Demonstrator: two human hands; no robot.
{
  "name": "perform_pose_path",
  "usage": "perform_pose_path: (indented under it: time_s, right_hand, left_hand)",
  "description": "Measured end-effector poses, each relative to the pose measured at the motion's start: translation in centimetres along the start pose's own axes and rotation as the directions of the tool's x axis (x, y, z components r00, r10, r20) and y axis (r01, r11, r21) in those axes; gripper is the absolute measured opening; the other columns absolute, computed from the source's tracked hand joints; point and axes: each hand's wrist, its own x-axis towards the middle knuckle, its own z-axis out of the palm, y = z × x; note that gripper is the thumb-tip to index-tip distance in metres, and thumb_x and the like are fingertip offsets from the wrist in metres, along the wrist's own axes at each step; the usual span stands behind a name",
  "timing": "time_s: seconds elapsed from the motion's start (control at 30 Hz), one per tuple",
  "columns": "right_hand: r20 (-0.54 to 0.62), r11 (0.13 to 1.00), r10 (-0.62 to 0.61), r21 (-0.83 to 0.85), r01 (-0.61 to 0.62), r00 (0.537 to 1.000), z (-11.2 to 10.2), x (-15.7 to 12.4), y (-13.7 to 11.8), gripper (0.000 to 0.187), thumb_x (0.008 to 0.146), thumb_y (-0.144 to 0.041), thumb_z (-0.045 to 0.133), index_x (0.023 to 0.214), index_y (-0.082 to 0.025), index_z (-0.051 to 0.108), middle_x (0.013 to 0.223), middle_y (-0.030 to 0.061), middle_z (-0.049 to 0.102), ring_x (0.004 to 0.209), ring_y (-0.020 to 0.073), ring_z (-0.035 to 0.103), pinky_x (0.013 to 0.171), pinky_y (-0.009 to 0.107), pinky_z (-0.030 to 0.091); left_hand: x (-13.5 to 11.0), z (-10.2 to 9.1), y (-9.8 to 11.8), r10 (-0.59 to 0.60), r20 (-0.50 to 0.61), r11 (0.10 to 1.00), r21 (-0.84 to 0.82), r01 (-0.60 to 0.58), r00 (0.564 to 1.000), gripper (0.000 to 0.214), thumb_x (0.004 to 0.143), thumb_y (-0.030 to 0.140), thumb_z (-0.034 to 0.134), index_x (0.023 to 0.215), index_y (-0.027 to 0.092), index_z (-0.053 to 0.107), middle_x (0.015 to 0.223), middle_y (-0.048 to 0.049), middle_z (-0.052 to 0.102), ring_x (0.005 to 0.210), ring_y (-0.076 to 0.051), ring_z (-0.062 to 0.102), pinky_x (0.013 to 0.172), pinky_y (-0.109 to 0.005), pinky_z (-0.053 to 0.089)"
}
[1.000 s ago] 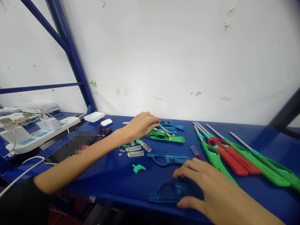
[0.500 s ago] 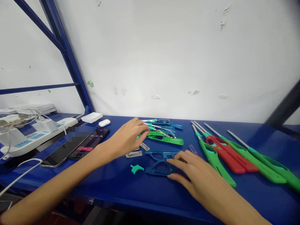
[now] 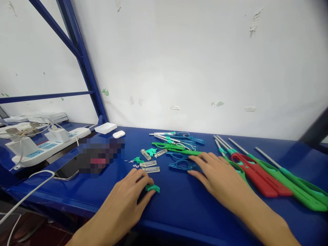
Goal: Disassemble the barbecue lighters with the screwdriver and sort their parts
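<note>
My left hand (image 3: 129, 198) is low over the front of the blue table, thumb and fingertips closed on a small teal trigger (image 3: 155, 188). My right hand (image 3: 220, 176) bends round the right end of two blue lighter shell halves (image 3: 182, 165), which lie flat, one in front of the other. Its fingers hide that end. Several clear fuel tanks (image 3: 151, 169) lie just beyond my left hand, beside more teal triggers (image 3: 151, 151) and tiny pinkish bits (image 3: 135, 166). Behind the blue halves is a green lighter shell (image 3: 171, 147) with metal parts.
Green and red long-necked lighters (image 3: 258, 177) lie fanned out at the right. More blue shells (image 3: 196, 139) with metal rods are at the back. Phones (image 3: 69, 168), a white power strip (image 3: 42, 150), cables and a white earbud case (image 3: 119, 134) occupy the left.
My left hand has come back from the shells at the rear and now pinches the teal trigger near the front. My right hand and the blue shell halves have shifted away towards the wall.
</note>
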Motion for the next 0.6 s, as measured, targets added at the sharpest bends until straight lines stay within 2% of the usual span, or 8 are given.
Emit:
perform_pose_path:
  time_s: [0.07, 0.2, 0.3, 0.4, 0.5, 0.6]
  right_hand:
    - [-0.044, 0.999, 0.027, 0.028, -0.025, 0.999, -0.4, -1.0, 0.6, 0.037, 0.106, -0.041, 0.056, 0.136, -0.022, 0.068, 0.117, 0.0111, 0.075, 0.105, 0.0350, 0.070, 0.090, 0.058, 0.057]
    - [-0.130, 0.992, 0.101, 0.092, -0.089, 0.986, -1.6, -2.9, 2.9, 0.040, 0.109, -0.049, 0.043, 0.119, -0.025, 0.073, 0.114, 0.0084, 0.077, 0.104, 0.0326, 0.072, 0.091, 0.056, 0.057]
    - [-0.179, 0.983, 0.151, 0.126, -0.130, 0.972, -2.7, -3.7, 4.5, 0.044, 0.109, -0.056, 0.040, 0.114, -0.028, 0.074, 0.111, 0.0075, 0.079, 0.104, 0.0320, 0.074, 0.091, 0.054, 0.056]
    - [-0.218, 0.974, 0.187, 0.165, -0.152, 0.958, -3.6, -4.2, 5.5, 0.048, 0.106, -0.064, 0.040, 0.109, -0.031, 0.076, 0.109, 0.0054, 0.081, 0.101, 0.0312, 0.076, 0.089, 0.052, 0.057]
    - [-0.193, 0.963, 0.228, 0.192, -0.191, 0.954, -3.9, -4.9, 6.1, 0.056, 0.103, -0.071, 0.037, 0.106, -0.032, 0.078, 0.108, 0.0044, 0.083, 0.095, 0.0302, 0.079, 0.082, 0.047, 0.059]
    - [-0.112, 0.952, 0.278, 0.167, -0.258, 0.954, -3.5, -5.7, 6.4, 0.057, 0.100, -0.074, 0.039, 0.098, -0.035, 0.080, 0.096, 0.0002, 0.084, 0.073, 0.0236, 0.079, 0.066, 0.038, 0.059]
  left_hand:
    - [-0.1, -0.3, -0.8, -0.037, -0.051, 0.999, 0.017, 0.038, 0.998, 0.015, 0.104, 0.029, 0.057, 0.103, 0.028, 0.072, 0.101, -0.0020, 0.073, 0.091, -0.022, 0.070, 0.077, -0.032, 0.059]
    - [-0.6, -0.6, -3.0, -0.100, -0.126, 0.993, 0.056, 0.108, 0.987, 0.021, 0.104, 0.035, 0.057, 0.112, 0.027, 0.074, 0.109, -0.0044, 0.076, 0.100, -0.027, 0.072, 0.088, -0.040, 0.059]
    - [-0.7, -0.4, -3.9, -0.125, -0.167, 0.988, 0.073, 0.139, 0.978, 0.026, 0.104, 0.038, 0.057, 0.121, 0.028, 0.073, 0.118, -0.0056, 0.076, 0.109, -0.029, 0.072, 0.094, -0.042, 0.058]
    - [-1.1, -0.4, -3.9, -0.149, -0.190, 0.983, 0.075, 0.166, 0.970, 0.027, 0.105, 0.041, 0.055, 0.120, 0.027, 0.073, 0.119, -0.0055, 0.074, 0.108, -0.027, 0.072, 0.093, -0.040, 0.058]
    - [-1.8, -0.7, -3.5, -0.174, -0.189, 0.979, 0.071, 0.190, 0.966, 0.026, 0.107, 0.044, 0.053, 0.110, 0.027, 0.073, 0.111, -0.0038, 0.074, 0.101, -0.024, 0.072, 0.089, -0.036, 0.058]
    - [-2.6, -0.7, -2.9, -0.196, -0.167, 0.978, 0.044, 0.206, 0.966, 0.025, 0.107, 0.045, 0.053, 0.105, 0.029, 0.073, 0.108, -0.0020, 0.072, 0.099, -0.023, 0.071, 0.088, -0.035, 0.057]
